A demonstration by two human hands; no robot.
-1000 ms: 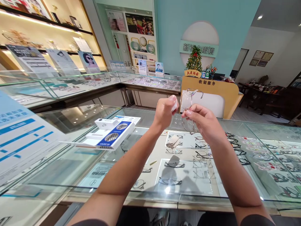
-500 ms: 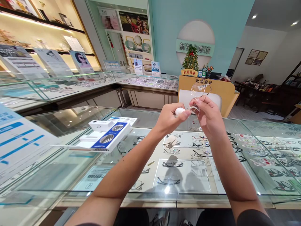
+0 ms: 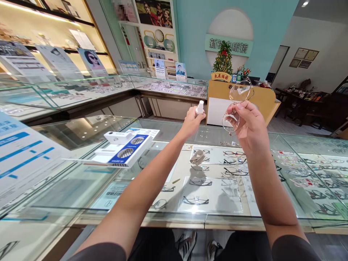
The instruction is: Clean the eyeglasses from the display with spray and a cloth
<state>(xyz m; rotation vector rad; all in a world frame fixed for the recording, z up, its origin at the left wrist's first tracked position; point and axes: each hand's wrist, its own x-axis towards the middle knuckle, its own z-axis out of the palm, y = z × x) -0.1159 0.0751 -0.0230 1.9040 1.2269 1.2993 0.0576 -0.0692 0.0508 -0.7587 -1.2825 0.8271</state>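
My left hand (image 3: 193,119) is wrapped round a small white spray bottle (image 3: 200,106), its nozzle end standing up out of the fist. To the right, my right hand (image 3: 248,121) pinches a pair of thin-framed eyeglasses (image 3: 231,122) near the bridge. The glasses are turned on end, one round lens above the fingers and one below, with a small label on the upper lens. A gap separates bottle and glasses. Both hands are raised above the glass display counter (image 3: 190,214).
On the counter at left lies an opened white and blue box (image 3: 127,150). A crumpled beige cloth (image 3: 198,157) rests near the middle. Rows of eyeglasses (image 3: 236,170) lie under the glass. A printed sign (image 3: 24,156) stands at far left; a yellow cashier desk (image 3: 268,98) is beyond.
My hands have moved apart. The left hand with the bottle has gone left and up, tipping the bottle upright; the right hand has shifted right and up with the glasses.
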